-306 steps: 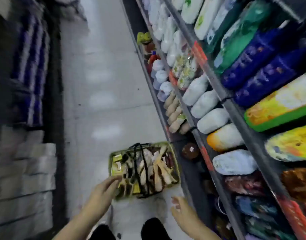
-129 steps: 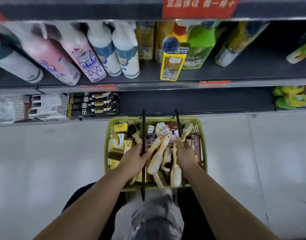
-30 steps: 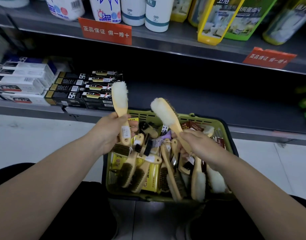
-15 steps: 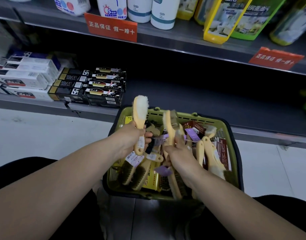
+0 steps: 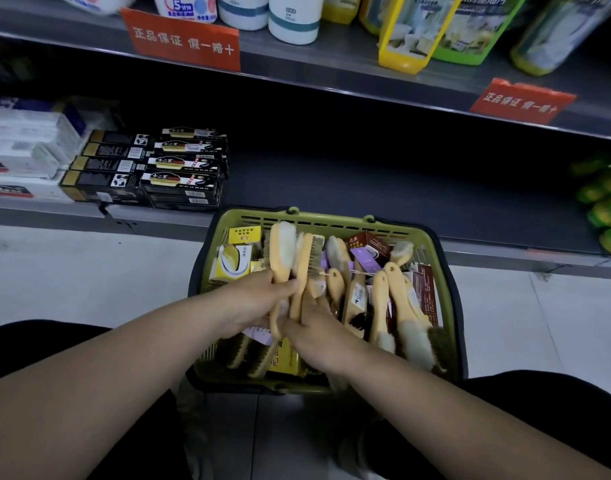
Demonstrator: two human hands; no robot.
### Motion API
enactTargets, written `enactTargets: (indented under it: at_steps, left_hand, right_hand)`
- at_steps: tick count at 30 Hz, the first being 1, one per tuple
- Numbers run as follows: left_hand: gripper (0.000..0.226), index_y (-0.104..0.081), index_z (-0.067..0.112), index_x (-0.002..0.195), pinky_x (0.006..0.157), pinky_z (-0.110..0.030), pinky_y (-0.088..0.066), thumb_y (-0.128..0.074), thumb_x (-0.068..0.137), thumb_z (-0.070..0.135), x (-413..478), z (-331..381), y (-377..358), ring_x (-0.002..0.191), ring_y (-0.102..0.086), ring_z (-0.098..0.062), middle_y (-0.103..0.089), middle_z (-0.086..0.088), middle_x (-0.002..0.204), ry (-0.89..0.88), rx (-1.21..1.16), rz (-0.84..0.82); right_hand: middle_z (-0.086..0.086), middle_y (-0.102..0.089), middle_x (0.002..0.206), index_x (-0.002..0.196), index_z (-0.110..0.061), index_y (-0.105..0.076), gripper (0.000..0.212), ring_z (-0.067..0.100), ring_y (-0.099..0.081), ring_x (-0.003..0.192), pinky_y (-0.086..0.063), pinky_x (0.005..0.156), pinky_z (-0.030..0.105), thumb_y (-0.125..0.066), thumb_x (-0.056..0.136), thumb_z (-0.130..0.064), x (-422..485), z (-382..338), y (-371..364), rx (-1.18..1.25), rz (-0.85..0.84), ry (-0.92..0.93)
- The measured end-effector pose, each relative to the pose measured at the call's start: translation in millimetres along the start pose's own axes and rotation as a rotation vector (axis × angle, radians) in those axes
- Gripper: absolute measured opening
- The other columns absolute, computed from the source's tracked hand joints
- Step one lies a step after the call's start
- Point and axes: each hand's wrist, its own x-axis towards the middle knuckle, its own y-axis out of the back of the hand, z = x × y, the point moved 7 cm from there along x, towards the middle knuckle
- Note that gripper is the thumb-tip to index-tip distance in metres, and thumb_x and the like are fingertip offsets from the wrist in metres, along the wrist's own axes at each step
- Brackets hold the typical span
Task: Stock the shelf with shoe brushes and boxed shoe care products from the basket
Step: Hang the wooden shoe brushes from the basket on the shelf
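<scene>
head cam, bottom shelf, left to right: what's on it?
white cardboard boxes → black-and-gold cardboard boxes, stacked → bare dark grey shelf board → bright green packs at the far right edge

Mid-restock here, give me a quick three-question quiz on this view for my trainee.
1. True or false: the left hand grips a white-wool brush over the basket.
2. Seen from here, the black boxes on the bottom shelf lie: A) left of the basket, B) right of it, C) inside it.
3. How many red signs hang on the upper shelf edge?
Key: 1 true; 2 A; 3 two.
</scene>
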Motion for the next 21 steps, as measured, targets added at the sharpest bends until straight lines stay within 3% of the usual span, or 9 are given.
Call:
enactTargets:
  at_steps: [2, 4, 8, 10, 13, 15, 16, 18, 21]
  left_hand:
    - [0.007, -0.056, 0.024, 0.098, 0.084, -0.039, -0.054, -0.057, 0.091, 0.026, 2, 0, -2, 0.096, -0.063, -0.021, -0.066, -0.006, 0.101, -0.073, 0.244, -0.011]
    - [0.019, -0.058, 0.017, 0.106, 0.090, -0.042, -0.051, -0.061, 0.088, 0.023, 5, 0, -6, 0.097, -0.063, -0.022, -0.067, -0.007, 0.101, -0.111, 0.334, -0.026]
    - [0.012, -0.060, 0.025, 0.098, 0.069, -0.026, -0.056, -0.063, 0.087, 0.020, 6, 3, -12, 0.086, -0.067, -0.012, -0.069, 0.000, 0.094, -0.111, 0.142, -0.066]
    - [0.016, -0.060, 0.023, 0.097, 0.065, -0.024, -0.056, -0.067, 0.084, 0.018, 8, 2, -10, 0.084, -0.068, -0.012, -0.070, -0.001, 0.092, -0.109, 0.087, -0.038]
    - [0.022, -0.061, 0.013, 0.102, 0.072, -0.036, -0.057, -0.068, 0.082, 0.009, 10, 1, -6, 0.089, -0.067, -0.024, -0.069, -0.011, 0.098, -0.060, 0.023, 0.012]
    - [0.016, -0.061, 0.012, 0.097, 0.070, -0.033, -0.053, -0.063, 0.084, 0.004, 11, 4, -1, 0.088, -0.063, -0.025, -0.067, -0.015, 0.102, -0.040, -0.018, 0.057]
    - [0.015, -0.060, 0.014, 0.093, 0.068, -0.030, -0.050, -0.059, 0.084, 0.001, 11, 5, 1, 0.085, -0.061, -0.024, -0.066, -0.015, 0.101, -0.032, -0.053, 0.081]
    - [0.019, -0.060, 0.017, 0.087, 0.062, -0.026, -0.048, -0.055, 0.085, -0.002, 12, 7, 5, 0.077, -0.061, -0.021, -0.067, -0.011, 0.094, -0.020, -0.147, 0.108]
    - [0.022, -0.062, 0.016, 0.097, 0.059, -0.029, -0.050, -0.054, 0.085, -0.001, 12, 9, 9, 0.086, -0.067, -0.024, -0.070, -0.010, 0.096, -0.013, -0.258, 0.120]
  right_hand:
    - [0.012, -0.036, 0.144, 0.139, -0.016, -0.037, 0.047, 0.023, -0.039, 0.129, -0.034, 0.102, 0.027, -0.041, 0.097, -0.036, -3, 2, 5, -0.101, -0.073, 0.002]
    - [0.011, -0.057, 0.122, 0.123, -0.014, -0.054, 0.033, 0.020, -0.054, 0.108, -0.042, 0.084, 0.026, -0.044, 0.097, -0.032, -5, -1, 19, -0.154, -0.097, 0.003]
    - [-0.001, -0.060, 0.094, 0.113, -0.015, -0.059, 0.025, 0.015, -0.055, 0.090, -0.042, 0.069, 0.024, -0.046, 0.097, -0.030, -6, 2, 41, -0.180, -0.122, -0.014]
    - [-0.001, -0.063, 0.103, 0.116, -0.018, -0.059, 0.024, 0.015, -0.057, 0.096, -0.044, 0.077, 0.025, -0.049, 0.096, -0.027, -7, 2, 42, -0.183, -0.140, 0.019]
    - [-0.002, -0.064, 0.112, 0.120, -0.020, -0.061, 0.027, 0.012, -0.060, 0.098, -0.047, 0.085, 0.022, -0.051, 0.095, -0.018, -5, 1, 60, -0.201, -0.072, 0.087]
    - [0.000, -0.061, 0.121, 0.124, -0.024, -0.059, 0.038, 0.013, -0.059, 0.097, -0.047, 0.080, 0.017, -0.048, 0.093, -0.006, 0, 5, 88, -0.392, 0.058, 0.095]
    - [0.002, -0.057, 0.127, 0.127, -0.026, -0.056, 0.047, 0.018, -0.056, 0.104, -0.048, 0.083, 0.024, -0.045, 0.089, 0.000, 2, 8, 98, -0.561, 0.100, 0.093]
    - [0.003, -0.046, 0.138, 0.133, -0.028, -0.050, 0.061, 0.027, -0.044, 0.121, -0.041, 0.095, 0.037, -0.043, 0.083, 0.006, 6, 18, 100, -0.848, 0.059, 0.102]
    - [0.000, -0.037, 0.147, 0.133, -0.030, -0.051, 0.056, 0.027, -0.028, 0.135, -0.023, 0.106, 0.039, -0.043, 0.087, 0.002, 9, 32, 83, -0.967, -0.084, 0.115]
